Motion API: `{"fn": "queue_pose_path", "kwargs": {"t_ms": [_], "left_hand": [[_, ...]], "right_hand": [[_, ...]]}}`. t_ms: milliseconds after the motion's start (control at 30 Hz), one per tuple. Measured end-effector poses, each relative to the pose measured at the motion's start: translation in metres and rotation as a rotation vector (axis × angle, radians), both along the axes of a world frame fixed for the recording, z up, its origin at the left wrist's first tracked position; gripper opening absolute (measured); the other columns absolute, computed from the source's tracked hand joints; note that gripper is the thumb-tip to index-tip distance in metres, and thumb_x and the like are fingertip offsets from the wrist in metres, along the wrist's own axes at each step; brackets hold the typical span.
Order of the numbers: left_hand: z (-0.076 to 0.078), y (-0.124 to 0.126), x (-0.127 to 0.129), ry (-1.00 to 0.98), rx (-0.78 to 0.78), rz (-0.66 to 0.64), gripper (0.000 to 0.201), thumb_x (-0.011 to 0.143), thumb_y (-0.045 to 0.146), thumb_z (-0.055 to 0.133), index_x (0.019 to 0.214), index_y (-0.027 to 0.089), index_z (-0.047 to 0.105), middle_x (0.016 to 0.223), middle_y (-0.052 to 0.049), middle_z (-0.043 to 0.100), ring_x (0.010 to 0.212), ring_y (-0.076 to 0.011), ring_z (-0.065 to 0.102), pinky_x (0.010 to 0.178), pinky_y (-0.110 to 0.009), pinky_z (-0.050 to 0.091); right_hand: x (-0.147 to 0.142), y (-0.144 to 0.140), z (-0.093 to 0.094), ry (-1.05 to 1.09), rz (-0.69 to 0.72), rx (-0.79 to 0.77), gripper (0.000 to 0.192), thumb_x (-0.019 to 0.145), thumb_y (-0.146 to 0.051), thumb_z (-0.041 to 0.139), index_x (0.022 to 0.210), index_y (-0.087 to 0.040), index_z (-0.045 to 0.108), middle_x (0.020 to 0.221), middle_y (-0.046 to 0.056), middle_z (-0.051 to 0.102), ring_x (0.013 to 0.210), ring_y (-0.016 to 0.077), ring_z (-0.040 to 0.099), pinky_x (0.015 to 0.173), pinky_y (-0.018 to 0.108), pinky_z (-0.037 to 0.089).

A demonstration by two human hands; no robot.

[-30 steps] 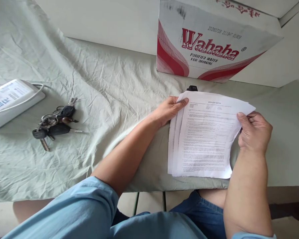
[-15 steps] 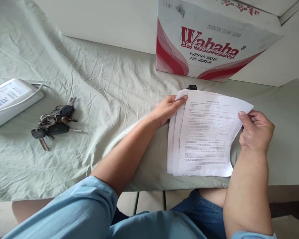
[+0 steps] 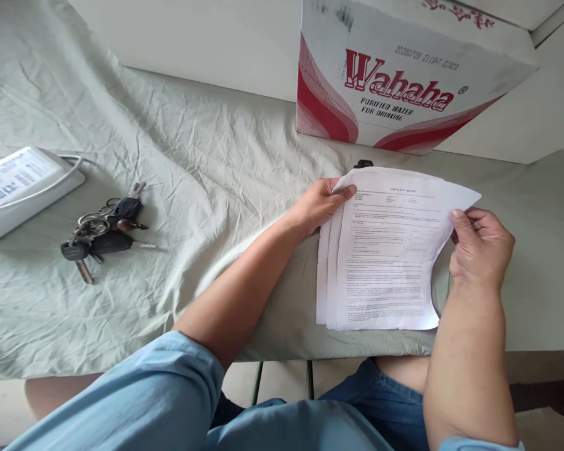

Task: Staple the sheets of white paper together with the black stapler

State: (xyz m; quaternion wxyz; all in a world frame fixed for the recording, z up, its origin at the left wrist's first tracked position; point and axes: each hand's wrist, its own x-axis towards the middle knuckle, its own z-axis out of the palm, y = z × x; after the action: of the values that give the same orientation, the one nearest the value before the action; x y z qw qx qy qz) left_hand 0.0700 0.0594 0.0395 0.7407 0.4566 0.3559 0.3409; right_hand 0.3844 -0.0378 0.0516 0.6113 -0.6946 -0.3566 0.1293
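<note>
Several printed sheets of paper (image 3: 390,263) form a loose, slightly fanned stack over the front of the cloth-covered table. The top page is headed "Overleaf Notes". My left hand (image 3: 323,203) grips the stack's upper left edge, thumb on top and fingers underneath. With thumb and bent fingers, my right hand (image 3: 482,244) pinches the upper right edge, and the paper bows upward on that side. A small black object (image 3: 363,164) pokes out behind the top edge of the sheets; most of it is hidden.
A white and red Wahaha water carton (image 3: 399,81) stands behind the papers against a white panel. To the left, a bunch of keys (image 3: 106,232) lies on the wrinkled green cloth (image 3: 216,169). A white object with a printed label (image 3: 23,188) sits at the far left.
Both hands keep their hold on the sheets. My right hand has shifted very slightly left, and the right side of the paper bends a little more. The view has moved slightly.
</note>
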Motion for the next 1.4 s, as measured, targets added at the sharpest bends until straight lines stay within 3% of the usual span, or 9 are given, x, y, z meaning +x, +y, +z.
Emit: {"fn": "queue_pose_path", "kwargs": {"t_ms": [133, 300, 400, 567, 700, 833, 967, 1167, 1400], "left_hand": [[-0.012, 0.009, 0.002, -0.087, -0.016, 0.148, 0.052, 0.099, 0.069, 0.092, 0.096, 0.020, 0.076, 0.086, -0.007, 0.082, 0.094, -0.0279, 0.084, 0.089, -0.040, 0.068], [-0.024, 0.019, 0.008, -0.176, -0.091, 0.373, 0.051, 0.097, 0.066, 0.095, 0.102, 0.020, 0.075, 0.096, -0.008, 0.086, 0.112, -0.0338, 0.087, 0.106, -0.048, 0.071], [-0.023, 0.022, 0.010, -0.233, -0.143, 0.451, 0.052, 0.095, 0.065, 0.098, 0.107, 0.020, 0.075, 0.102, -0.010, 0.088, 0.122, -0.0359, 0.087, 0.113, -0.050, 0.070], [-0.021, 0.026, 0.011, -0.312, -0.218, 0.551, 0.052, 0.092, 0.061, 0.102, 0.111, 0.020, 0.075, 0.111, -0.011, 0.090, 0.133, -0.0372, 0.084, 0.120, -0.051, 0.068], [-0.017, 0.023, 0.012, -0.381, -0.225, 0.535, 0.053, 0.092, 0.060, 0.101, 0.118, 0.021, 0.076, 0.118, -0.010, 0.089, 0.141, -0.0372, 0.082, 0.126, -0.053, 0.066], [-0.012, 0.018, 0.008, -0.456, -0.084, 0.469, 0.056, 0.083, 0.053, 0.107, 0.120, 0.021, 0.079, 0.121, -0.008, 0.088, 0.142, -0.0354, 0.080, 0.127, -0.050, 0.063], [-0.012, 0.021, -0.003, -0.406, 0.088, 0.354, 0.059, 0.067, 0.047, 0.113, 0.111, 0.023, 0.083, 0.109, -0.004, 0.087, 0.122, -0.0313, 0.083, 0.112, -0.043, 0.064], [-0.015, 0.022, -0.004, -0.223, 0.276, 0.217, 0.043, 0.071, 0.042, 0.107, 0.103, 0.023, 0.084, 0.095, -0.002, 0.085, 0.093, -0.0233, 0.079, 0.090, -0.038, 0.064], [-0.002, 0.012, -0.002, -0.232, 0.158, 0.330, 0.032, 0.078, 0.048, 0.093, 0.094, 0.023, 0.081, 0.097, -0.007, 0.082, 0.116, -0.0335, 0.081, 0.100, -0.044, 0.065]], "right_hand": [[0.005, -0.014, 0.007, 0.073, 0.006, -0.133, 0.068, 0.074, -0.077, 0.100, 0.112, -0.024, 0.081, 0.104, 0.004, 0.082, 0.097, 0.0212, 0.079, 0.089, 0.041, 0.067], [0.007, -0.028, 0.011, 0.260, -0.012, -0.325, 0.107, 0.054, -0.108, 0.094, 0.120, -0.027, 0.073, 0.117, 0.014, 0.083, 0.123, 0.0386, 0.084, 0.096, 0.061, 0.073], [0.010, -0.035, 0.016, 0.303, -0.009, -0.397, 0.109, 0.045, -0.108, 0.096, 0.114, -0.026, 0.076, 0.119, 0.015, 0.086, 0.115, 0.0366, 0.086, 0.085, 0.052, 0.078], [0.001, -0.043, 0.030, 0.475, 0.227, -0.594, 0.087, 0.058, -0.090, 0.107, 0.112, -0.024, 0.087, 0.102, 0.013, 0.090, 0.091, 0.0275, 0.088, 0.077, 0.037, 0.078], [-0.025, -0.039, 0.037, 0.481, 0.284, -0.476, 0.070, 0.058, -0.061, 0.115, 0.114, -0.029, 0.087, 0.126, 0.009, 0.093, 0.125, 0.0345, 0.088, 0.115, 0.054, 0.075], [-0.037, -0.034, 0.050, 0.282, 0.191, -0.138, 0.074, 0.050, -0.038, 0.115, 0.118, -0.029, 0.086, 0.148, 0.008, 0.086, 0.160, 0.0389, 0.071, 0.148, 0.067, 0.044], [-0.018, -0.043, 0.071, 0.052, 0.208, 0.147, 0.071, 0.051, -0.033, 0.112, 0.117, -0.032, 0.085, 0.159, 0.007, 0.078, 0.175, 0.0409, 0.054, 0.148, 0.074, 0.040], [0.005, -0.062, 0.063, 0.078, 0.319, -0.052, 0.068, 0.052, -0.028, 0.111, 0.114, -0.034, 0.084, 0.142, 0.004, 0.085, 0.166, 0.0380, 0.063, 0.151, 0.068, 0.037], [-0.013, -0.062, 0.058, 0.114, 0.294, -0.041, 0.058, 0.066, -0.036, 0.107, 0.119, -0.037, 0.084, 0.139, 0.006, 0.087, 0.158, 0.0376, 0.071, 0.141, 0.066, 0.054]]}}
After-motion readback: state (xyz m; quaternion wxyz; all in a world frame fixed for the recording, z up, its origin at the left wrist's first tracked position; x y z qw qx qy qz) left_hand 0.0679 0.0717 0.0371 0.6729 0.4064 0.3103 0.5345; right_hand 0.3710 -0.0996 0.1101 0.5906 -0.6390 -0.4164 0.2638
